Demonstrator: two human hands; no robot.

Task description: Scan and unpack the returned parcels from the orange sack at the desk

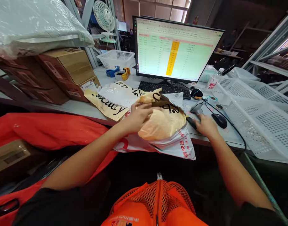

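Note:
My left hand (139, 116) lies over an opened yellow plastic bag with black lettering (172, 110), its fingers bent against the crumpled opening. Pale peach-coloured wrapped contents (153, 125) bulge from the bag below my fingers. Under it spreads a white courier bag with red print (181, 145). To the right, my right hand (207, 126) rests low over the desk, fingertips closed at the end of a slim black object (191, 122) whose kind I cannot make out. Just beyond those fingers lies a grey handheld device (197, 107), like a barcode scanner.
A monitor (177, 50) stands behind a keyboard (162, 89). A mouse (219, 121), a cable and white plastic baskets (259, 113) are on the right. Cardboard boxes (68, 67) are stacked left, near tape rolls (122, 74). A bottle (215, 79) stands behind.

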